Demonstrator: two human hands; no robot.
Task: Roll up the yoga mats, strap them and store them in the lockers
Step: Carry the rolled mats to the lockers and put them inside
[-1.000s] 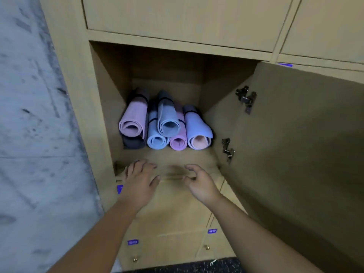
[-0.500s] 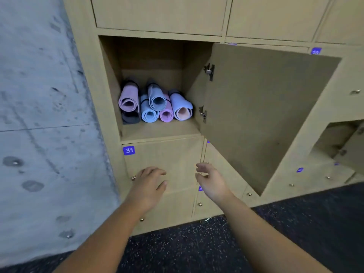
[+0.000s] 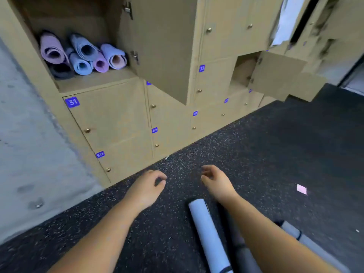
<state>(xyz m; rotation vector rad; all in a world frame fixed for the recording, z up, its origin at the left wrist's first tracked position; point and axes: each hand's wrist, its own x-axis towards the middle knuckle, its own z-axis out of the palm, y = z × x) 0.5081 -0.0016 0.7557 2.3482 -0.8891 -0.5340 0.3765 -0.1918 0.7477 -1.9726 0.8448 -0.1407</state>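
Note:
Several rolled yoga mats (image 3: 82, 54) in pink, blue and dark grey lie stacked in the open locker (image 3: 94, 79) at the upper left; its door (image 3: 163, 52) stands swung out to the right. On the dark floor a rolled pale blue mat (image 3: 208, 235) lies below and between my arms. A rolled grey mat (image 3: 309, 243) with a dark strap lies to its right, partly hidden by my right forearm. My left hand (image 3: 147, 186) and my right hand (image 3: 214, 180) hover above the floor with loosely curled fingers, holding nothing.
Wooden lockers with blue number tags and brass knobs (image 3: 87, 130) line the wall. A second locker (image 3: 244, 69) stands open further right. A grey concrete wall (image 3: 23, 154) is on the left. A small pink paper (image 3: 301, 189) lies on the speckled floor.
The view has pulled back and down from the locker; both empty hands have dropped from the locker front to above the floor, and the floor mats have come into view.

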